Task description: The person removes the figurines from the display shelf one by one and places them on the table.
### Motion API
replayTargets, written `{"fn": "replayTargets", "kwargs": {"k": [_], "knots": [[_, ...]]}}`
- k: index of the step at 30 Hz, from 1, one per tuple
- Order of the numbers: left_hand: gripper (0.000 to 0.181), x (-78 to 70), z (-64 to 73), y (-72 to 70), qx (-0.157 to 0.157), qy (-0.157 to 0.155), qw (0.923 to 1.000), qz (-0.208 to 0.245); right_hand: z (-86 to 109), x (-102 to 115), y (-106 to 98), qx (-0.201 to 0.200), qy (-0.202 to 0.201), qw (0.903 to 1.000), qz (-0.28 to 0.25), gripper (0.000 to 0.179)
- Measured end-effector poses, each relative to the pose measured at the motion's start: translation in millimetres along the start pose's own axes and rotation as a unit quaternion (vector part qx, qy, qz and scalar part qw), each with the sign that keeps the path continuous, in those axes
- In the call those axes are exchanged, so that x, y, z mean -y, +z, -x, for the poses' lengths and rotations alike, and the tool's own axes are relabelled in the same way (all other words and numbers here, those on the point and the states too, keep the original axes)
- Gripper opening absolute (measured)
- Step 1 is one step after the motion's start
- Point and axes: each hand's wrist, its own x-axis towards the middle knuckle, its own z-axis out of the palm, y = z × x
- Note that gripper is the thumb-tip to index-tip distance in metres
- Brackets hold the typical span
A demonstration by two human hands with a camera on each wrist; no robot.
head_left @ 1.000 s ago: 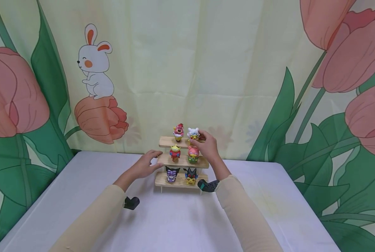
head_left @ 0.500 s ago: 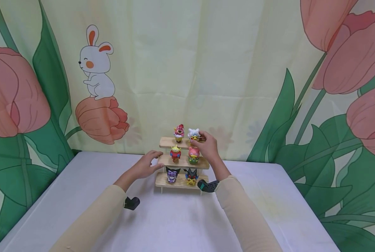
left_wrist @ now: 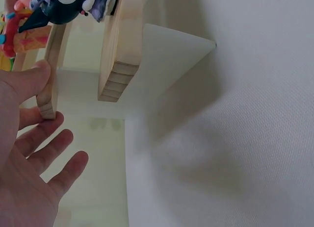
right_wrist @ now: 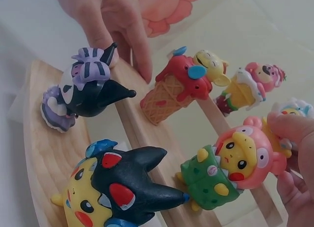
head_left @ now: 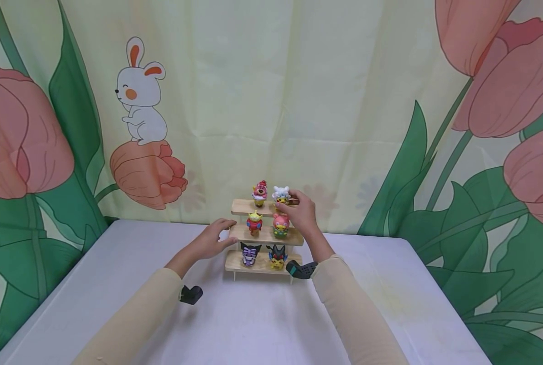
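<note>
A three-tier wooden display stand (head_left: 262,232) holds small figurines, two on each tier. On the top tier, at the right, my right hand (head_left: 301,210) pinches a white-hooded yellow figurine (head_left: 281,193) between thumb and fingers. My left hand (head_left: 211,239) grips the left end of the middle tier (left_wrist: 47,97), thumb on one face and a finger on the other; its other fingers stick out loosely. Near my right hand on the middle tier stands a figurine in a pink hood (right_wrist: 250,151). In the right wrist view the white-hooded one is largely hidden behind the thumb.
A pink bear figurine (head_left: 259,193) shares the top tier, a red-and-yellow cone figurine (head_left: 254,222) the middle. The bottom tier bears a purple-and-black figurine (head_left: 249,254) and a black-eared yellow one (head_left: 278,256). A white-covered table (head_left: 244,324) meets a printed curtain (head_left: 335,101).
The head view has shifted very slightly. Both hands keep their hold, and the figurines and stand stay where they were.
</note>
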Motion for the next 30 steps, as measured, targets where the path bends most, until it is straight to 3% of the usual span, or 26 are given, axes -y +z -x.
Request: {"fn": "replayTargets", "kwargs": {"k": [30], "knots": [[0.06, -1.4, 0.1, -0.3, 0.006, -0.011, 0.9999, -0.003, 4.4, -3.0, -13.7, -0.013, -0.006, 0.9999, -0.003, 0.056]]}}
